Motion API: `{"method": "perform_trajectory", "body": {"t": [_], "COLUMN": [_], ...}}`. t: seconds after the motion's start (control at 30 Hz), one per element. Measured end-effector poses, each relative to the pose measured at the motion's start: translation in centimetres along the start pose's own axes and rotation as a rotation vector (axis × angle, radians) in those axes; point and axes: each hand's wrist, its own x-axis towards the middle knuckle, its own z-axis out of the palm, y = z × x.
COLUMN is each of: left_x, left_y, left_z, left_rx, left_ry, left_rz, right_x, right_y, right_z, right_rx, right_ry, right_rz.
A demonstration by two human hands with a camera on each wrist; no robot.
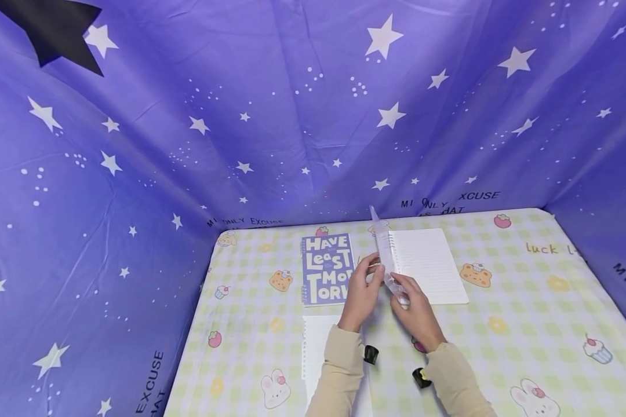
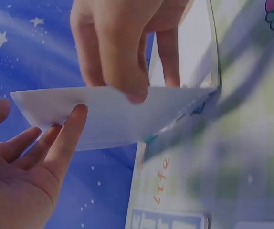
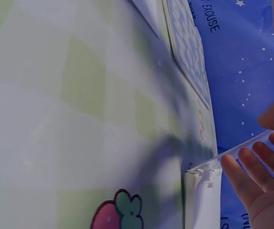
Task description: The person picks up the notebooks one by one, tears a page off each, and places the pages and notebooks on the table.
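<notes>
A spiral notebook (image 1: 430, 266) lies on the table with a lined page showing. Its thin translucent cover (image 1: 384, 249) stands raised at the left spiral edge. My left hand (image 1: 364, 294) is on the cover's left side, its nearly straight fingers (image 2: 72, 126) touching the sheet in the left wrist view. From the near end, my right hand (image 1: 416, 311) pinches the cover's edge, thumb on one face and fingers behind. In the right wrist view, several extended right fingers (image 3: 244, 174) lie along the sheet.
A blue notebook with white lettering (image 1: 326, 269) lies left of the hands. Nearer, lined white paper with punched holes (image 1: 315, 341) is partly under the left sleeve. A checkered cloth (image 1: 532, 324) covers the table, and a purple starry curtain (image 1: 292, 116) surrounds it.
</notes>
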Motion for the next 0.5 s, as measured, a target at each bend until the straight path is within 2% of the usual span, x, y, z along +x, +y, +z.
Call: {"method": "perform_trajectory", "body": {"t": [0.3,0.5], "left_x": [0.0,0.0], "left_y": [-1.2,-1.8], "left_z": [-1.8,-2.7], "left_rx": [0.035,-0.053], "left_ry": [0.121,0.179], "left_rz": [-0.02,-0.05], "right_x": [-0.4,-0.6], "right_y": [0.8,1.0], "right_z": [0.5,0.7], "right_rx": [-0.057,-0.126], "right_ry": [-0.007,-0.087], "right_rz": [-0.065,-0.046]}}
